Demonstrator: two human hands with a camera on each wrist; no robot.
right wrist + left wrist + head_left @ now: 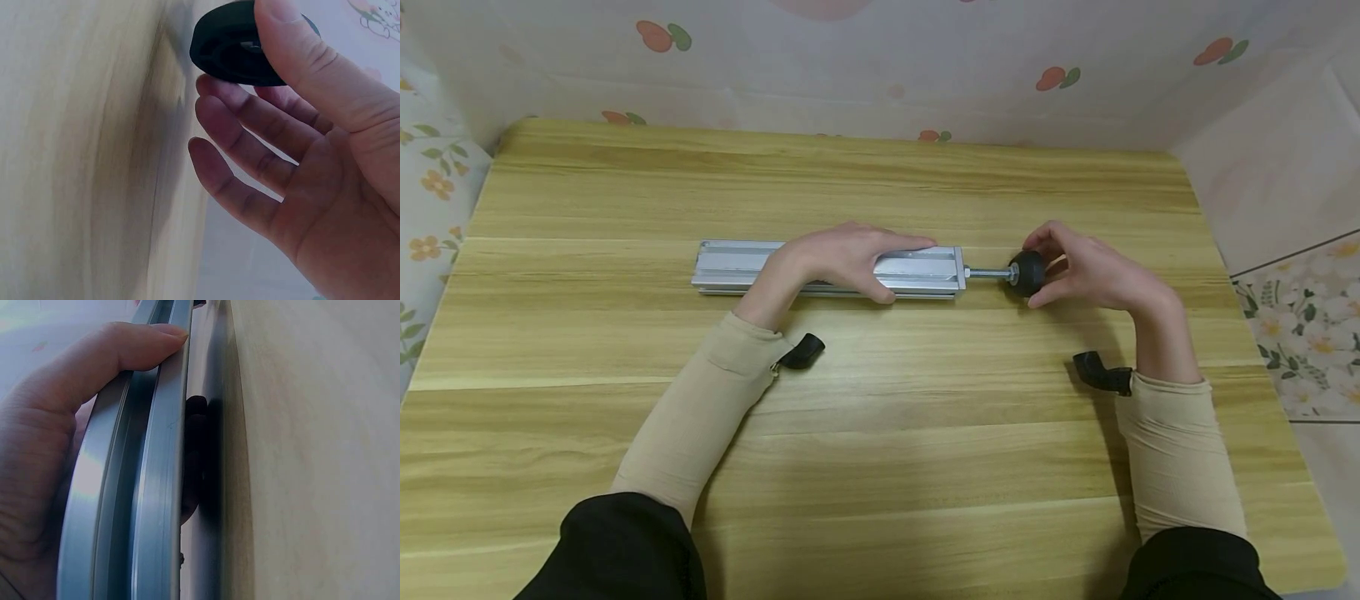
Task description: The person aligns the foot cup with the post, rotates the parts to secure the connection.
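Note:
A silver aluminium extrusion profile (917,265) lies crosswise in the middle of the head view, with lengthwise slots along its faces. My left hand (842,258) grips it from above, thumb on the near side; in the left wrist view the thumb (147,347) presses along its slotted face and dark fingertips show beyond its lower edge. From the profile's right end plate a threaded rod (988,273) sticks out, carrying a round black levelling foot (1028,273). Thumb and fingers of my right hand (1086,268) pinch that foot by its rim; the other fingers are spread below it in the right wrist view.
The wood-grain table (880,450) extends on all sides of the profile. Behind it hangs a pale printed cloth (850,75), with floral cloth at left and right. A black wrist camera mount (802,352) juts from the left sleeve, another mount (1099,372) from the right.

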